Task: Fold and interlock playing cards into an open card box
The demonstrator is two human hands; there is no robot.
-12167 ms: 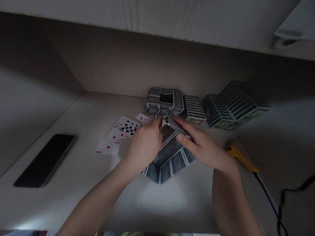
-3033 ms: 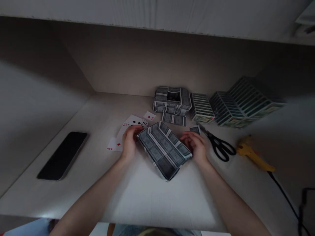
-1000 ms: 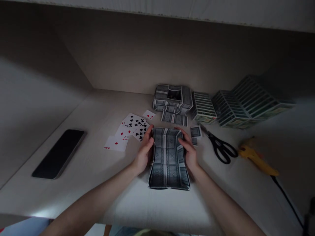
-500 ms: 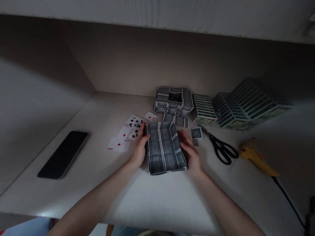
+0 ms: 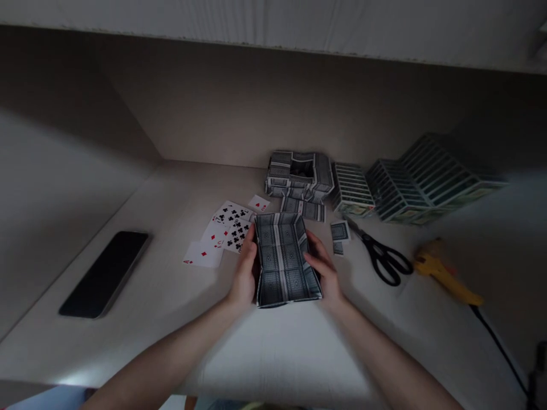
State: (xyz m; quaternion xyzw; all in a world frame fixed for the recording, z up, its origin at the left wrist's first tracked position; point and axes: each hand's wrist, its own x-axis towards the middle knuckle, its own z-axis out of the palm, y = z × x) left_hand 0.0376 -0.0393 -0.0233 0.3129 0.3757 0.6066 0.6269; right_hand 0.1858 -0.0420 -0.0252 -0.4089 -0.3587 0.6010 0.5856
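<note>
Between my two hands is an open box made of playing cards, its patterned card backs facing inward. My left hand grips its left wall, thumb near the top edge. On the other side my right hand holds the right wall, fingers bent against it. Loose playing cards lie face up just left of the box, partly overlapping. Two small card pieces rest to the right of my right hand. Behind the box stands a larger card-built structure with a square opening on top, and a flat card strip before it.
Black-handled scissors lie to the right, beside a yellow glue gun with a black cord. Card-built stepped pieces stand at the back right. A dark phone lies at left. A shelf edge overhangs the desk.
My right hand has closed in on the box's right wall, its fingers now over the edge. The box has turned and shifted slightly, and the view has moved a little.
</note>
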